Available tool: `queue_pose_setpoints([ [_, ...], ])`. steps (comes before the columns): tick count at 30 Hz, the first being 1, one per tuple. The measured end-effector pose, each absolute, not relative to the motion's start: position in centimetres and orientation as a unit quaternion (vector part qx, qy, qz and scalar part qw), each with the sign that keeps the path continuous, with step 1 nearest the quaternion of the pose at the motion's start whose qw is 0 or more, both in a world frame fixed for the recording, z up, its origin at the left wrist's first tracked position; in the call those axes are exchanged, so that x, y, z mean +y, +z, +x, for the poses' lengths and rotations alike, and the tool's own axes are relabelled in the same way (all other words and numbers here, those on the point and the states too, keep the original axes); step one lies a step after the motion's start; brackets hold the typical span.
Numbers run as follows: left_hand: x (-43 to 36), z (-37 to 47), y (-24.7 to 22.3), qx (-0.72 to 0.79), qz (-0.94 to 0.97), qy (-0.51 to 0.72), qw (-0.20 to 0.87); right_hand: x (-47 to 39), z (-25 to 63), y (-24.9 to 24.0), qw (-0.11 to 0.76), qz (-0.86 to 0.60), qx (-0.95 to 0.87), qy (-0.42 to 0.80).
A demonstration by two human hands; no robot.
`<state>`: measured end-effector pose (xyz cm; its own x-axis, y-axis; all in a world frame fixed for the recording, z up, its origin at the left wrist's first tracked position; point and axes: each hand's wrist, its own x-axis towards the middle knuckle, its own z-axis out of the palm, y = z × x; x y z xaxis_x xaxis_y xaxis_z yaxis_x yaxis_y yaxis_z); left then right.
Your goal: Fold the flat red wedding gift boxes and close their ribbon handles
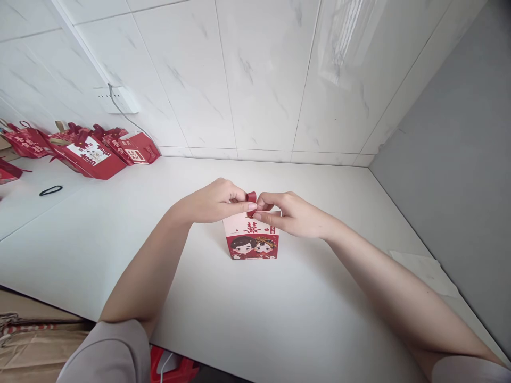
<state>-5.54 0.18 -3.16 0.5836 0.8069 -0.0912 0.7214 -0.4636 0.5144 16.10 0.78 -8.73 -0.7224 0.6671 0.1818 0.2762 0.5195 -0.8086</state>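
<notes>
A small gift box [252,247] in red and white, printed with two cartoon figures and a red character, stands upright on the white table. A dark red ribbon [251,197] loops up from its top. My left hand [221,201] comes in from the left and pinches the ribbon between thumb and index finger. On the other side, my right hand [293,213] has its thumb and index finger closed at the ribbon's base, against the box top. The fingertips partly hide the ribbon and the box's top edge.
Several red gift boxes [101,154] with ribbon loops stand at the far left by the tiled wall [263,80]. A black loop [51,190] lies near them. A socket [117,100] with a grey cable is on the wall. A grey panel [451,159] borders the table's right side.
</notes>
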Motion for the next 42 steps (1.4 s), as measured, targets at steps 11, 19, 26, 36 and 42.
queue_pose_setpoints([
  [11,0.0,-5.3,-3.3,0.478,0.831,0.092,0.269,1.7,15.6,-9.9,0.203,-0.282,-0.711,0.611],
  [19,0.0,-5.3,-3.4,0.48,0.827,0.093,0.278,1.4,15.3,-9.5,0.188,-0.313,-0.674,0.643],
  [26,0.3,-5.4,-3.5,0.465,0.834,0.093,0.283,1.3,14.6,-9.9,0.202,-0.341,-0.643,0.655],
  [36,-0.2,-6.0,-2.2,0.465,0.847,0.013,0.256,1.0,15.9,-9.3,0.205,-0.273,-0.722,0.602],
  [42,-0.5,-5.8,-2.1,0.471,0.856,0.013,0.212,0.0,15.0,-9.4,0.278,-0.323,-0.772,0.471],
])
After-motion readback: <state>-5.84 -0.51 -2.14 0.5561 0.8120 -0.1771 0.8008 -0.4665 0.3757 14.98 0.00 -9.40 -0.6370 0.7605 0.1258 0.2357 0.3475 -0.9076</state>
